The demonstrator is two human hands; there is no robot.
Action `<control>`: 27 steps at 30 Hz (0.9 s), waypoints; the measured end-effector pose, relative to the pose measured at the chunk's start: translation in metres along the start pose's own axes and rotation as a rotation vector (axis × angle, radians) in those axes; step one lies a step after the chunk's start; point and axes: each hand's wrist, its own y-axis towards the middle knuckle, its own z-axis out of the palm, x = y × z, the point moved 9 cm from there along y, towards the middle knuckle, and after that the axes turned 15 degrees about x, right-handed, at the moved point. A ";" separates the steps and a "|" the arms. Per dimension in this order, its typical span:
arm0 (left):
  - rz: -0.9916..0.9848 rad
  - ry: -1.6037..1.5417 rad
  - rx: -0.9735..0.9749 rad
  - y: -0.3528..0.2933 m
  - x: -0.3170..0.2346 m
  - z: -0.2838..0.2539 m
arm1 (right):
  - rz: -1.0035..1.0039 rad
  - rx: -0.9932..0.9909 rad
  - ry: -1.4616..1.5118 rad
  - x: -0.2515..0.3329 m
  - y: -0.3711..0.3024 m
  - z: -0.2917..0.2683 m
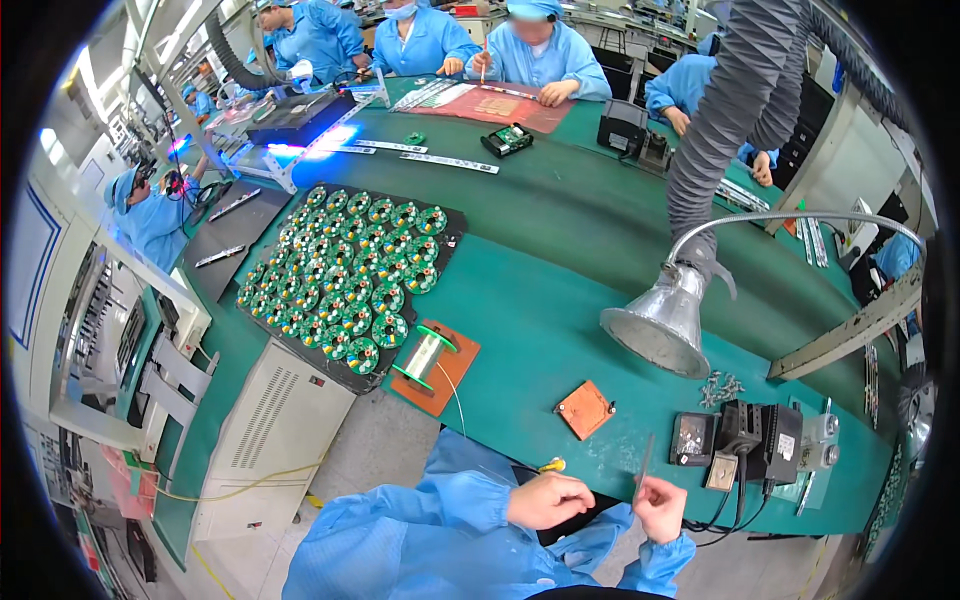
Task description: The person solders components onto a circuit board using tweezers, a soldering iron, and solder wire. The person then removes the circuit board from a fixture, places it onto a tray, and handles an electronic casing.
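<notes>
My right hand [660, 508] is pinched around a slim grey tool that looks like tweezers [646, 456], its tip pointing up over the bench edge. My left hand [548, 500] hovers to its left, just off the bench edge, with loosely bent fingers and nothing visible in them. Beyond the hands, a small orange-brown square block [586, 409] lies on the green bench mat [520, 370]. A spool of solder wire [424, 358] stands on a brown board [447, 386] at the left, its loose end trailing toward me.
Many round green circuit boards [350, 255] cover a black tray at the left. A metal fume hood [660, 325] hangs over the bench. Soldering station boxes [770, 445], a small dark tray [692, 438] and scattered metal parts [720, 388] sit at the right. Co-workers [540, 60] sit across the bench.
</notes>
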 end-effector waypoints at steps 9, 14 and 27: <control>-0.089 -0.179 -0.065 0.008 0.008 0.002 | -0.487 -0.002 0.453 0.038 -0.005 0.050; -0.026 -0.153 -0.118 0.004 0.002 -0.011 | -0.467 0.051 0.485 0.032 -0.004 0.060; 0.126 0.192 -0.212 -0.035 -0.058 -0.055 | -0.617 -0.054 0.422 0.049 -0.029 0.057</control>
